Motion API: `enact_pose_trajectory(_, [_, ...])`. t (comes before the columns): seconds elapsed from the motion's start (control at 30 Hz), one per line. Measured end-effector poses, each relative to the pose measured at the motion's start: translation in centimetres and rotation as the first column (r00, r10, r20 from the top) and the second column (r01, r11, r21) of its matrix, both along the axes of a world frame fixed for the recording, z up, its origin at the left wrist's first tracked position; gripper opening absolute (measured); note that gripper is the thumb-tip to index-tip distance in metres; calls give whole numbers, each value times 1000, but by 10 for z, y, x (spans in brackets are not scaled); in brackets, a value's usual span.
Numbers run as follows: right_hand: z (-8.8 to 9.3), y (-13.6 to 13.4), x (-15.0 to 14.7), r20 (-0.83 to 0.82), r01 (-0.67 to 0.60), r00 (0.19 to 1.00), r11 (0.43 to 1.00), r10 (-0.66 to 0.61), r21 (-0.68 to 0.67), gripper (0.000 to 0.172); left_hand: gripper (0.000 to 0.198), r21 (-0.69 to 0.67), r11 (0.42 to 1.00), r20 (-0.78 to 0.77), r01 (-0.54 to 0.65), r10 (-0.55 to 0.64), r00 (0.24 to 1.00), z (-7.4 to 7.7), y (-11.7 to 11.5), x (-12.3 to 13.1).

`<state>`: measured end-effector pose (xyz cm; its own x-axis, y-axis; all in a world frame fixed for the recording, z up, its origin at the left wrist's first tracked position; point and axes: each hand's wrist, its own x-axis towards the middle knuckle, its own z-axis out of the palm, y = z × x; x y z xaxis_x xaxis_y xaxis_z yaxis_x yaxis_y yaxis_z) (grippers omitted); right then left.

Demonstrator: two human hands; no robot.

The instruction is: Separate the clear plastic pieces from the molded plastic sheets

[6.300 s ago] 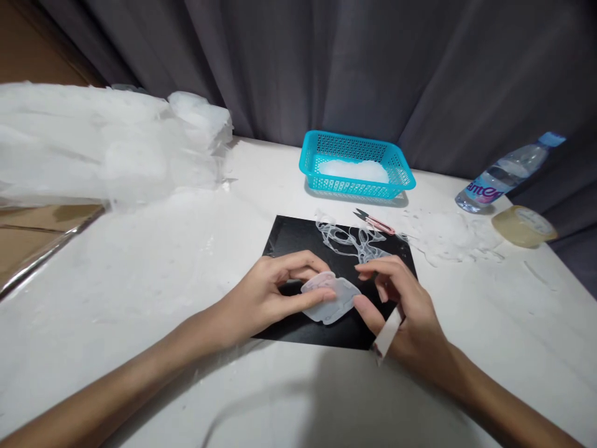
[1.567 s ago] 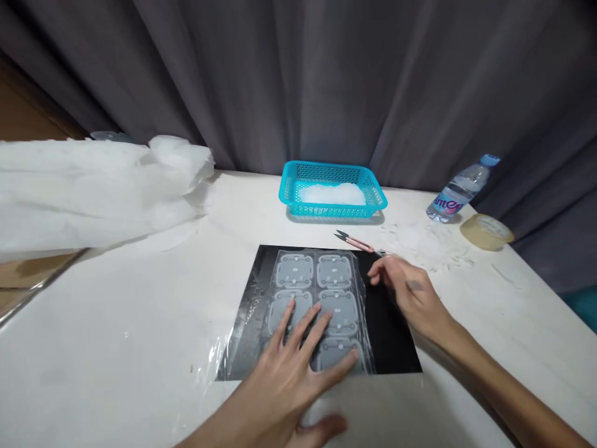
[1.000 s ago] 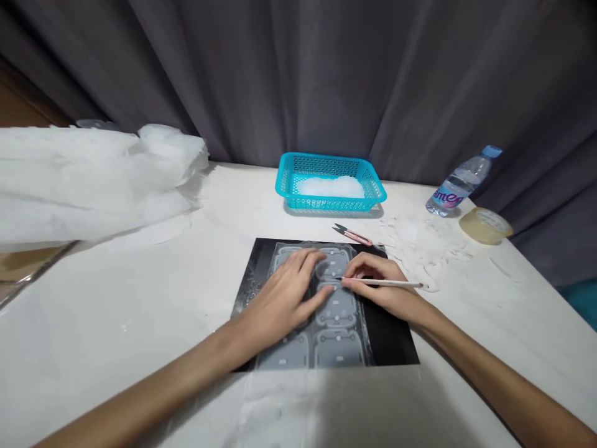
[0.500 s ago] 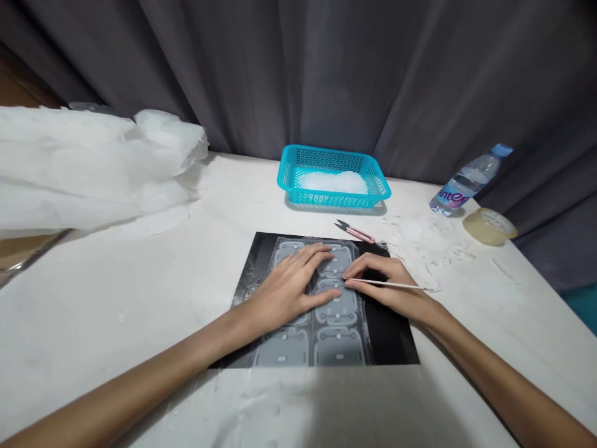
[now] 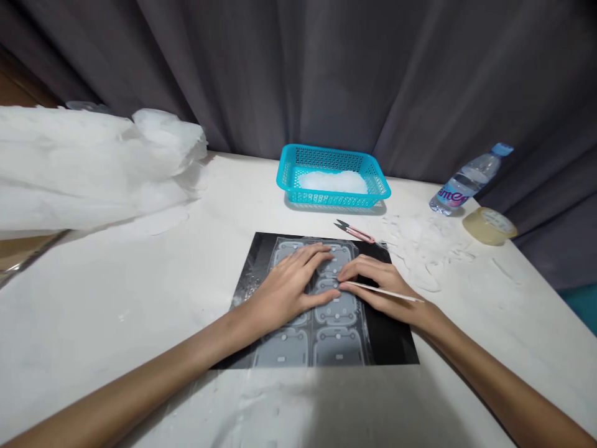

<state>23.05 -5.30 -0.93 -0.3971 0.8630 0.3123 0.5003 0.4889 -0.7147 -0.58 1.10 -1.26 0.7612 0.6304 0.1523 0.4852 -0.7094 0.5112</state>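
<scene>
A clear sheet of rounded, pale grey panels (image 5: pixel 338 348) lies on a black mat (image 5: pixel 394 342) in front of me. My left hand (image 5: pixel 289 283) rests flat on the sheet with its fingers spread, covering part of the left and middle panels. Between the thumb and fingertips of my right hand (image 5: pixel 380 274) is a thin white stick (image 5: pixel 389 292), its tip down at the seam between the upper two panels of the right column. The fingertips hide the very end of the stick. Both hands are close together, the right thumb near the left one.
Pink-handled thread snips (image 5: pixel 361 234) lie just behind the mat. Beyond stands a blue basket (image 5: pixel 333 200) with white pieces inside. To the right are clear scraps (image 5: pixel 415 242), a tape roll (image 5: pixel 489 227) and a water bottle (image 5: pixel 459 186). White plastic sheeting (image 5: pixel 93 168) is heaped at left.
My right hand has shifted slightly left along the sheet, and the stick's back end now tilts lower and nearer to me. My left hand has stayed in place.
</scene>
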Motion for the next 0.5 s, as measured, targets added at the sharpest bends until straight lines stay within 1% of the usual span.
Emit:
enact_pose_trajectory(0.17, [3, -1, 2, 101, -80, 993, 989, 67, 123, 13, 59, -20, 1000, -19, -11, 10, 1000, 2, 0, 1])
enact_pose_trajectory(0.27, [3, -3, 7, 145, -92, 987, 983, 70, 157, 13, 61, -39, 999, -16, -22, 21, 1000, 3, 0, 1])
enact_pose_trajectory(0.37, [-1, -4, 9, 184, -113, 980, 970, 73, 217, 14, 61, -47, 999, -23, -27, 26, 999, 2, 0, 0])
enact_pose_trajectory(0.5, [-9, -2, 5, 238, -139, 968, 952, 73, 274, 16, 62, -54, 998, -11, -31, 30, 999, 0, 0, -2])
